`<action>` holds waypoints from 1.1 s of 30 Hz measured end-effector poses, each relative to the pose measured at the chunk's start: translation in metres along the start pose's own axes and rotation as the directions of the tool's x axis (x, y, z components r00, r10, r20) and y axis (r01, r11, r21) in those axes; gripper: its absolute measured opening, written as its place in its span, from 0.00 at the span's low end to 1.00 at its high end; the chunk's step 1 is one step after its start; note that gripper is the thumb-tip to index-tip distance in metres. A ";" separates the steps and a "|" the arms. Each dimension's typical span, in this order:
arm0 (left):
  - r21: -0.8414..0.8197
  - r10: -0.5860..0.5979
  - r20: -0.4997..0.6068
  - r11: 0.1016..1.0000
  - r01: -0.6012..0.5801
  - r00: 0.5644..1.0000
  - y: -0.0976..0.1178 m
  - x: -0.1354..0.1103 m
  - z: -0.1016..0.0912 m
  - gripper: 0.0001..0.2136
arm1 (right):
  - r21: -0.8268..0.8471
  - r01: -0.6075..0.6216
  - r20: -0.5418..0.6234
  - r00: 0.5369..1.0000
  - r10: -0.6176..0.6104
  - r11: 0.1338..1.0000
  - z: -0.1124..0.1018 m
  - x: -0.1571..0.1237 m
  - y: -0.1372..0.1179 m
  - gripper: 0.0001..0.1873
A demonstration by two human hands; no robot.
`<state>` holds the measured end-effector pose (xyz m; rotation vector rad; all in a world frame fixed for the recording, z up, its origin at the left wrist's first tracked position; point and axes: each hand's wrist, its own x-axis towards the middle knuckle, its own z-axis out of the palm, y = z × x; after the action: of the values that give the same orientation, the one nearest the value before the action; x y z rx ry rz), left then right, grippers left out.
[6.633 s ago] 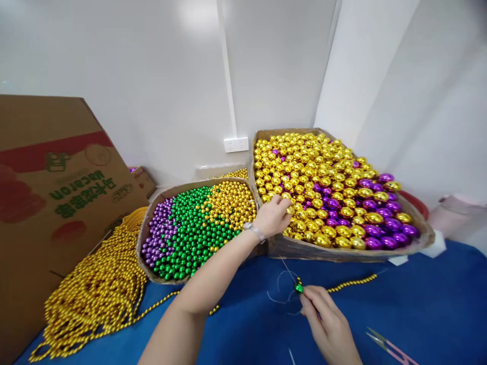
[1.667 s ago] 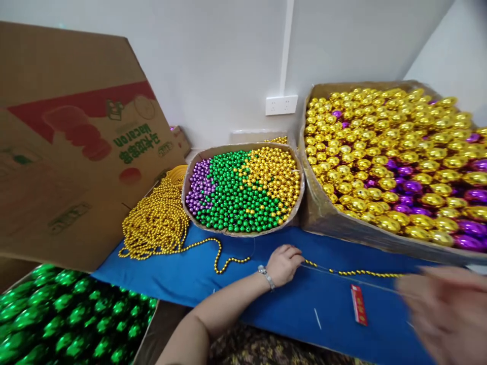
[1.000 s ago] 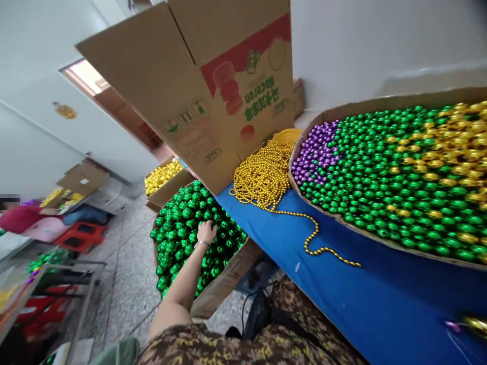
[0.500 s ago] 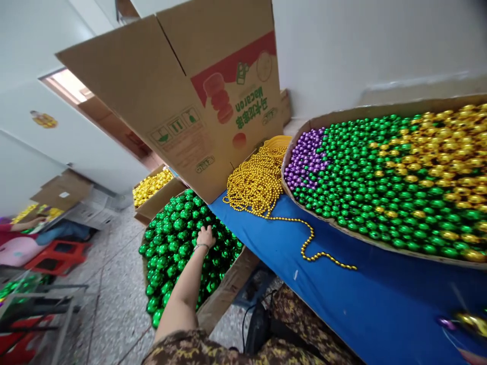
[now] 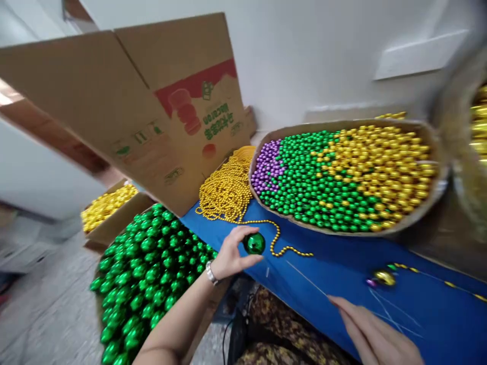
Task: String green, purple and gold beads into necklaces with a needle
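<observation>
A big green bead (image 5: 254, 244) in my left hand (image 5: 231, 255), a needle (image 5: 306, 278) in my right (image 5: 376, 332)

My left hand is parted about as wide as the bead: the fingers curl over its top and the thumb reaches out beneath it. I hold it above the near edge of the blue cloth (image 5: 338, 266), beside the loose end of a gold bead strand (image 5: 228, 190) that lies heaped against the cardboard carton (image 5: 133, 106). My right hand is pinched nearly closed at the fingertips on the needle, which points up and to the left, towards the bead but well apart from it.

Just beyond my right hand, a large gold bead (image 5: 385, 277) lies on the cloth with a small purple bead (image 5: 371, 282) at its left end. A thin string of small beads (image 5: 413, 269) runs off to the right, and pale thread (image 5: 391, 314) trails nearby. Behind that stands a shallow box (image 5: 437, 152) of small purple, green and gold beads. More large green beads (image 5: 152, 268) are heaped below my left forearm.
</observation>
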<state>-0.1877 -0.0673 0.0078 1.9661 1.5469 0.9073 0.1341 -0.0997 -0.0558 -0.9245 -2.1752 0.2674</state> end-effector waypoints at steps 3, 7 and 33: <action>-0.075 0.123 0.077 0.990 -0.117 0.989 0.019 0.022 0.039 0.27 | -0.121 -0.044 -0.044 0.998 0.039 0.992 -0.015 0.001 -0.004 0.14; -0.233 0.093 0.166 0.971 -0.052 0.982 0.029 0.035 0.071 0.28 | -0.198 -0.096 -0.031 0.995 0.092 0.975 -0.028 -0.009 0.000 0.15; -0.566 -0.010 0.812 0.231 0.791 0.584 0.083 0.028 0.167 0.23 | -0.299 -0.432 -0.217 0.899 0.380 0.851 -0.094 -0.033 0.020 0.13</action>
<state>-0.0053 -0.0552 -0.0378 0.6876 0.7015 0.4609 0.2271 -0.1166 -0.0170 -1.5576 -1.8969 0.0141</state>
